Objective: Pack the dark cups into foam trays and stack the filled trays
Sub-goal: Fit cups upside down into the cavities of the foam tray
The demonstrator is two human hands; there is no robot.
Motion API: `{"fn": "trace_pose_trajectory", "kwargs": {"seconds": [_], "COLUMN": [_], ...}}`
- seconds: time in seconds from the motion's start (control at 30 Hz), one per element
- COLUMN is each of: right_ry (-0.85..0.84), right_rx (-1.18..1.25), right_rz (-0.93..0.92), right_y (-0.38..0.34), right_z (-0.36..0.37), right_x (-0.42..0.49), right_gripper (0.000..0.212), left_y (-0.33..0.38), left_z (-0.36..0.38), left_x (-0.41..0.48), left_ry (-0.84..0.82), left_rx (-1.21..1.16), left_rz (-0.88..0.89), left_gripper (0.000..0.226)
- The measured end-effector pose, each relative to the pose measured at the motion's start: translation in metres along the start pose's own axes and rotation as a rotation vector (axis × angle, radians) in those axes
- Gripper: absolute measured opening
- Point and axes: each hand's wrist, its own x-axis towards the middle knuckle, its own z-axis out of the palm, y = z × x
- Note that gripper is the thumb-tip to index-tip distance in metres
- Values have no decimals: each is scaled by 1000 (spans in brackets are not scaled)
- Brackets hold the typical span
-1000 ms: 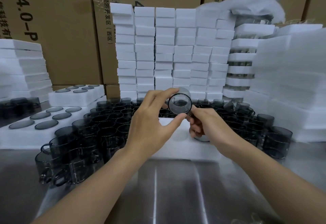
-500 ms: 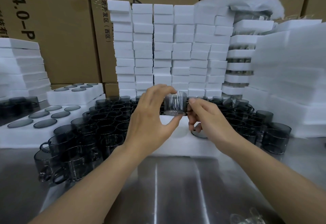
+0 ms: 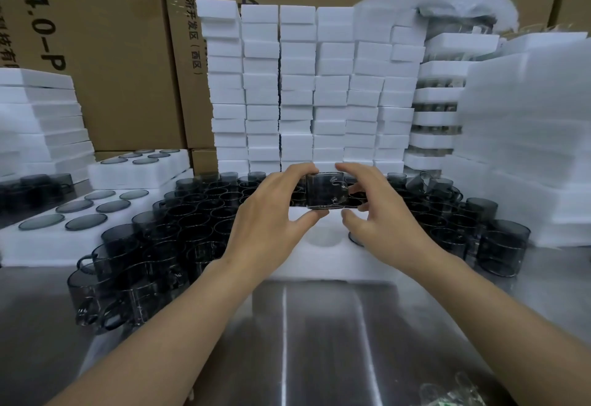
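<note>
I hold one dark glass cup upright between both hands, a little above a white foam tray. My left hand grips its left side, fingers over the top and thumb underneath. My right hand holds the right side near the handle, fingers curled round it. The tray has an empty round hole just below the cup. Another cup sits in the tray, mostly hidden behind my right hand. Loose dark cups crowd the table on the left and more dark cups stand to the right.
Filled foam trays lie stacked at the left. Tall piles of white foam blocks rise behind the cups, with more foam at the right and cardboard boxes behind. The steel table stretches toward me.
The cup has turned from facing me with its mouth to standing upright, handle toward my right hand. Both hands spread round it and sank slightly toward the tray.
</note>
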Motion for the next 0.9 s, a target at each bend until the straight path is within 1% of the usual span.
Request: {"fn": "trace_pose_trajectory", "kwargs": {"seconds": [0.07,0.13,0.3,0.43,0.53,0.7,0.83,0.9], "right_ry": [-12,40,147,193,198,197,131,106], "right_rx": [-26,-13,-62,-94,-89,-88,-114,-129], "right_rz": [-44,-67,-97,-138,-167,-225,-158,-145], "right_y": [3,3,-1,-6,-11,-17,-12,-8], "right_z": [1,1,-3,-3,-1,1,-2,-4], "right_x": [0,2,5,3,1,1,3,4], "right_gripper": [68,61,54,53,54,57,70,69], "left_y": [0,-1,-3,0,3,3,0,-1], "left_z": [1,2,5,1,1,-1,-2,-1], "left_x": [0,0,0,0,0,2,3,4], "left_ry": [-29,-45,-3,2,4,68,92,76], "left_rx": [-24,-14,70,88,104,124,74,10], "left_rz": [2,-6,-23,16,37,49,-6,-39], "left_gripper": [58,59,65,71,71,62,58,59]}}
